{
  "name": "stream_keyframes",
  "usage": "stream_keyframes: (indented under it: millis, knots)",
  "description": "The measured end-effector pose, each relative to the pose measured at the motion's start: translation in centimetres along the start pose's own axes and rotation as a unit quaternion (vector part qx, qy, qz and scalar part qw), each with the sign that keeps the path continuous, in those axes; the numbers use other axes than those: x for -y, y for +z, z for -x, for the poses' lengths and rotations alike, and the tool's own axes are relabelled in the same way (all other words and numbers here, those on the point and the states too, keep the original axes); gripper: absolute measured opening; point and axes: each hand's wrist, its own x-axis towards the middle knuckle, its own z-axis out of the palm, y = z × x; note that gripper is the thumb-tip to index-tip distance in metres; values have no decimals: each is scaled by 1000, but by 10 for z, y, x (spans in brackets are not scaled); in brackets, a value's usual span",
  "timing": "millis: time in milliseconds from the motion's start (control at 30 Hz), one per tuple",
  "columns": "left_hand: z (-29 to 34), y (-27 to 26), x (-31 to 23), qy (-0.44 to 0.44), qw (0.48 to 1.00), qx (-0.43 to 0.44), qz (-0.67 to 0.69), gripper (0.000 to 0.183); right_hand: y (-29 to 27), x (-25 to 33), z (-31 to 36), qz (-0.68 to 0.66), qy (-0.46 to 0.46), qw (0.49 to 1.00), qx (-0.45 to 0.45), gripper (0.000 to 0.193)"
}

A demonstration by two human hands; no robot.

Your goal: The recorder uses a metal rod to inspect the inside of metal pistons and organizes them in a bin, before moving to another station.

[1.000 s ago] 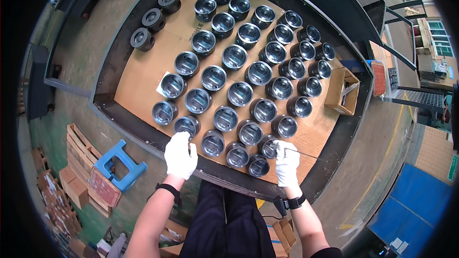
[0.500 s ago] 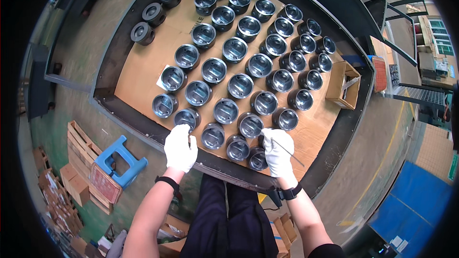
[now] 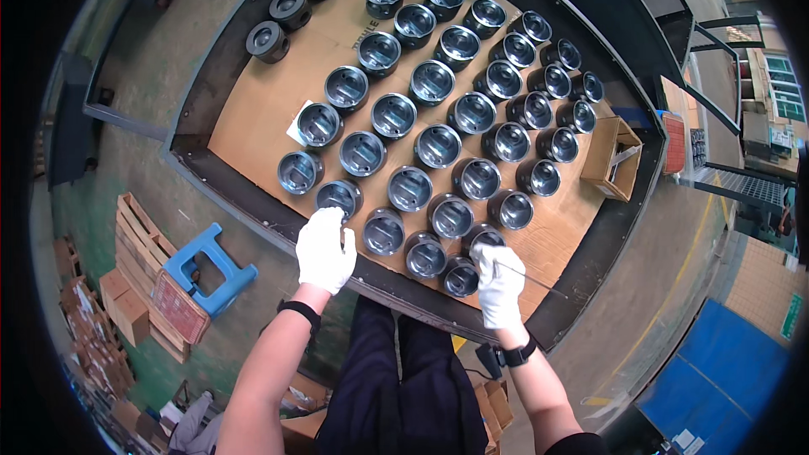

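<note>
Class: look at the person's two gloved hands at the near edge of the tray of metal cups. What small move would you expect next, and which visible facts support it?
Probably the right hand dips its thin rod into the cup beside it. That hand grips the rod right at the near row. The left hand rests by another near-row cup, as if steadying it.

Dark metal cup-shaped parts [image 3: 410,188], open ends up and shiny inside, stand in diagonal rows on a brown cardboard sheet [image 3: 261,109]. The nearest-row part [image 3: 482,239] sits under a thin metal rod [image 3: 527,277], while another part [image 3: 339,197] stands at the front-left corner.
</note>
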Motion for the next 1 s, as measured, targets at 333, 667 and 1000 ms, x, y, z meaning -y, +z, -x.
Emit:
stream_keyframes:
  millis: [333,667,1000]
  knots:
    - [-3,0,-3,15,999,-34,4,32,-2,23,62,-22,65,997,31,4]
    - [-2,0,-1,-8,1000,7,-5,34,12,24,56,-4,-36,993,112,10]
    - [-1,1,-1,-8,1000,15,-1,35,20,20,57,73,-88,984,133,7]
